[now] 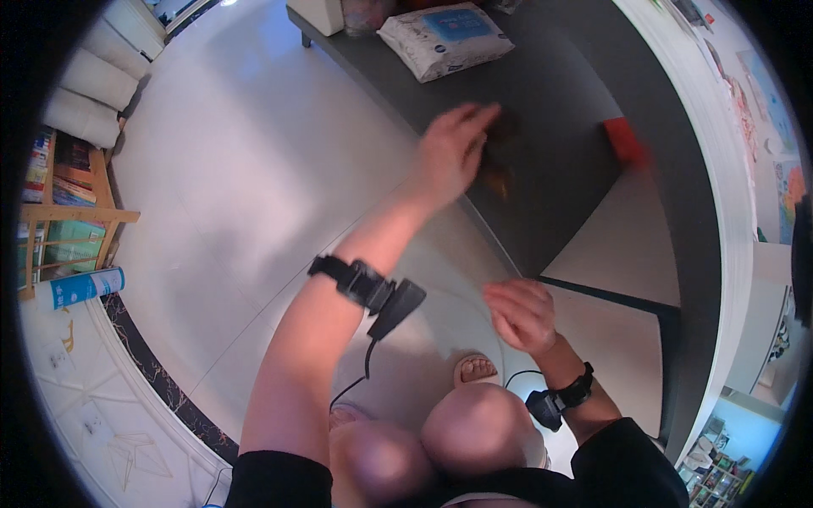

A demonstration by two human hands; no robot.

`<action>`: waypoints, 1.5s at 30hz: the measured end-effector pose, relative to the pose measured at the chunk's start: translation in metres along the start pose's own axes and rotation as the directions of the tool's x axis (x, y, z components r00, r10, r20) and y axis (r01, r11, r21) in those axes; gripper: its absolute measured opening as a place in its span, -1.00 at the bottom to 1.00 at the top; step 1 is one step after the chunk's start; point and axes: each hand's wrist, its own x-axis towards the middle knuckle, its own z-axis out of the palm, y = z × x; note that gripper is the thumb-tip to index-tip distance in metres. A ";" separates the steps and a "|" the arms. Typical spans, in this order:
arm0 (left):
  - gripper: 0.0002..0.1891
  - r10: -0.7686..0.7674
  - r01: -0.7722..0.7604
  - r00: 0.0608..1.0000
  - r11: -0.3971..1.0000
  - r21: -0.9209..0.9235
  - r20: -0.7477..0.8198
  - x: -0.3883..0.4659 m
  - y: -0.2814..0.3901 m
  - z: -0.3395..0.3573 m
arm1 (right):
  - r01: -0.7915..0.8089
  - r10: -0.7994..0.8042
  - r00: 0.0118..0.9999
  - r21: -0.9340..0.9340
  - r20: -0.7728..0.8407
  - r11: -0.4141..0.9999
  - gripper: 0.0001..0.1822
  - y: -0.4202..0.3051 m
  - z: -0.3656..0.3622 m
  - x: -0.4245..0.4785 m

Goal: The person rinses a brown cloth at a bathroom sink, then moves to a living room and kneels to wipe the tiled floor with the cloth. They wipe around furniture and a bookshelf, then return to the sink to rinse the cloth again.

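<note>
My left hand reaches over the dark grey top of a low cabinet, its fingers stretched out and blurred. I make out nothing held in it. Close to its fingertips lies a dark, brownish blur; whether that is a thing or a reflection I cannot tell. My right hand hangs in the air before the cabinet's near end, above the floor, with fingers curled in. Its palm is hidden. Near the far side of the top is a blurred red item. A white and blue pack of wipes lies farther back.
Both wrists carry black strapped devices with cables, one a left wrist device. A pale open compartment faces my right arm. My bent knees are below. Leftward stand a wooden bookshelf and a blue canister on the tiled floor's far side.
</note>
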 end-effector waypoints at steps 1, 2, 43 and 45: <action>-0.54 0.007 -0.014 0.999 0.979 0.202 0.034 0.005 -0.013 0.006 | -0.006 0.006 1.000 0.012 0.007 1.000 -0.76 0.000 -0.001 -0.001; -0.49 0.007 -0.033 0.998 0.919 0.393 0.068 0.007 -0.024 0.014 | -0.012 0.012 1.000 0.023 0.016 1.000 -0.76 -0.001 -0.002 -0.002; -0.44 -0.187 0.758 0.614 0.409 0.507 -0.767 -0.347 -0.151 -0.269 | -0.300 0.446 0.881 -0.544 0.156 0.784 -0.23 0.085 0.091 0.111; -0.43 -0.195 0.746 0.642 0.380 0.546 -0.741 -0.290 -0.165 -0.263 | -0.315 0.472 0.868 -0.564 0.155 0.763 -0.25 0.093 0.099 0.110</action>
